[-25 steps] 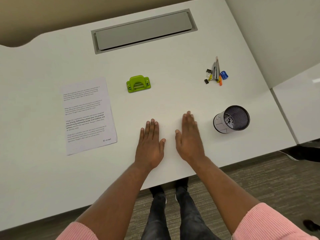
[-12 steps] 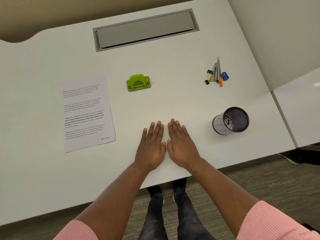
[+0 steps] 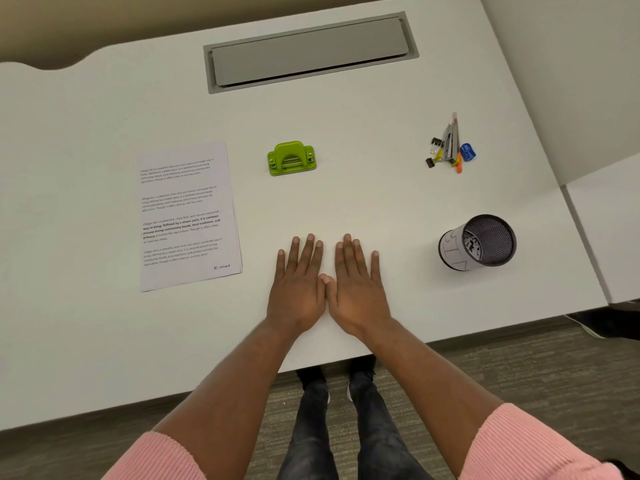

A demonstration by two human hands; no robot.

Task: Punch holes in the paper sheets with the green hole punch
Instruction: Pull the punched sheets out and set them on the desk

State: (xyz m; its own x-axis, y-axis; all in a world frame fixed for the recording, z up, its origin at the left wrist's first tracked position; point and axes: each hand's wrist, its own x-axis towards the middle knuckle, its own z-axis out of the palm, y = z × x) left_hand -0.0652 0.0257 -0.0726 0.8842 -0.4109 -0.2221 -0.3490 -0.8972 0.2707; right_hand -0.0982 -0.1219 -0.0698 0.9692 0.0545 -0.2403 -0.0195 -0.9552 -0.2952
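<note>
Head view: white counter [image 3: 346, 109] seen from above; left hand [image 3: 298, 292] and right hand [image 3: 360, 292] lie palm-down, flat on it near the front edge, fingers straight and slightly spread, holding nothing; the two thumbs touch at the midline. Green punch [image 3: 291, 158] stands on the counter beyond the hands, well apart from them, untouched. Sheets [image 3: 188, 216], a small stack of printed pages with edges slightly fanned, lie flat to the left of the left hand and just left of the punch; no contact with either. Mesh cup [image 3: 478, 242] stands to the right of the right hand, contents too small to tell. Small pile of stationery [image 3: 450, 143], binder clips among it, lies beyond the cup. Grey hatch [image 3: 310, 51] is set into the far side of the counter. Pink sleeves [image 3: 156, 459] cover the upper forearms.
</note>
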